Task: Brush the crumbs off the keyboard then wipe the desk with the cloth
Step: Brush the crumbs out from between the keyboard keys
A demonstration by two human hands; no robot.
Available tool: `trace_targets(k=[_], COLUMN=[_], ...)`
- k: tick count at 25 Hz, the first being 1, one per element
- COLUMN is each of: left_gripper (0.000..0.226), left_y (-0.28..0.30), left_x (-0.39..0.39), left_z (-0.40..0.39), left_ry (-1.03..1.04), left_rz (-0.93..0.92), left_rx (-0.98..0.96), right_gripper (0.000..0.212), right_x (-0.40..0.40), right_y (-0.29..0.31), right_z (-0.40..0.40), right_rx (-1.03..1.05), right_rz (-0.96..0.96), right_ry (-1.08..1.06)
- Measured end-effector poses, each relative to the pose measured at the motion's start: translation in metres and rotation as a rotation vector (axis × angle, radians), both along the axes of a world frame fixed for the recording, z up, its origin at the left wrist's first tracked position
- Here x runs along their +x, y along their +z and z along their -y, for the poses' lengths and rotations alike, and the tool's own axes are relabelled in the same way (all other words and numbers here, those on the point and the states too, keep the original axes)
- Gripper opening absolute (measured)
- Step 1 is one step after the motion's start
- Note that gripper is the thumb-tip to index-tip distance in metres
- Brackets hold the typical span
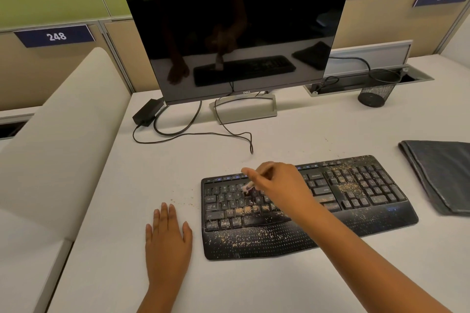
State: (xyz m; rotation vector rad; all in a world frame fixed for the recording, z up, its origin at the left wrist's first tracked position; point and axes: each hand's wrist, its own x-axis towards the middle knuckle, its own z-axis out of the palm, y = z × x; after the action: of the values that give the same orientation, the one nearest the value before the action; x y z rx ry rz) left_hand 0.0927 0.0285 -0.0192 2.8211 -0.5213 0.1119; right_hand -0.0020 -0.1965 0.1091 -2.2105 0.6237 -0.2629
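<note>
Right hand (276,185) pinching a small brush (248,187) over the keyboard (356,201).
Crumbs (244,211) are lying across the keys; left hand (166,239) is resting flat, fingers together, on the desk (254,287); folded cloth (442,173) is lying right.

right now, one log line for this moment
step: brushing keys | right hand: holds brush on keyboard | left hand: flat on desk | crumbs: remain | cloth: folded, untouched

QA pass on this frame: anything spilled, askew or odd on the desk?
Yes: tan crumbs lie scattered over the black keyboard, thickest on its palm rest and number pad, and a few dot the desk left of it. The loose black cable sprawls unplugged.
</note>
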Motion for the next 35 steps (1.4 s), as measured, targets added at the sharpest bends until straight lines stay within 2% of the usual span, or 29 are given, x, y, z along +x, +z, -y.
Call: trace_targets(k=[3,7,10,14,16,18,22,24,28,32,35], left_gripper=[0.074,0.073,0.073,0.073,0.073,0.074,0.074,0.074,0.074,0.072,0.073], left_y=[0.001,0.0,0.0,0.0,0.0,0.0,0.0,0.0,0.002,0.002,0.003], left_x=[-0.001,-0.001,-0.001,-0.002,-0.001,-0.001,-0.001,-0.001,-0.001,-0.001,-0.001], left_z=[0.001,0.0,0.0,0.001,0.0,0.0,0.001,0.001,0.002,0.001,0.001], left_ry=[-0.002,0.001,0.004,0.006,0.005,0.005,0.002,0.0,-0.002,0.002,0.001], left_rz=[-0.002,0.003,0.001,-0.003,0.002,0.005,0.006,0.007,0.002,-0.002,-0.009], left_rx=[-0.001,-0.002,-0.001,-0.007,-0.006,-0.003,0.009,0.007,0.002,0.012,0.013], right_gripper=[0.047,0.049,0.05,0.049,0.043,0.041,0.051,0.049,0.051,0.046,0.058], right_x=[-0.004,-0.005,-0.008,-0.009,-0.009,-0.01,-0.01,-0.009,-0.01,-0.003,0.001], right_y=[-0.004,0.001,-0.009,-0.002,-0.002,-0.007,0.001,-0.001,-0.006,-0.003,-0.009], right_z=[-0.008,-0.004,-0.012,-0.009,-0.009,-0.012,-0.005,-0.002,-0.01,-0.009,-0.008], right_rx=[0.003,0.023,-0.014,0.083,0.05,0.001,0.106,0.08,0.05,0.041,-0.021], right_rz=[-0.033,0.072,-0.008,0.02,0.051,-0.004,-0.01,0.022,-0.064,0.002,-0.096], right_ry=[0.032,-0.048,0.0,-0.003,0.002,0.035,0.026,0.026,0.065,-0.009,0.005])
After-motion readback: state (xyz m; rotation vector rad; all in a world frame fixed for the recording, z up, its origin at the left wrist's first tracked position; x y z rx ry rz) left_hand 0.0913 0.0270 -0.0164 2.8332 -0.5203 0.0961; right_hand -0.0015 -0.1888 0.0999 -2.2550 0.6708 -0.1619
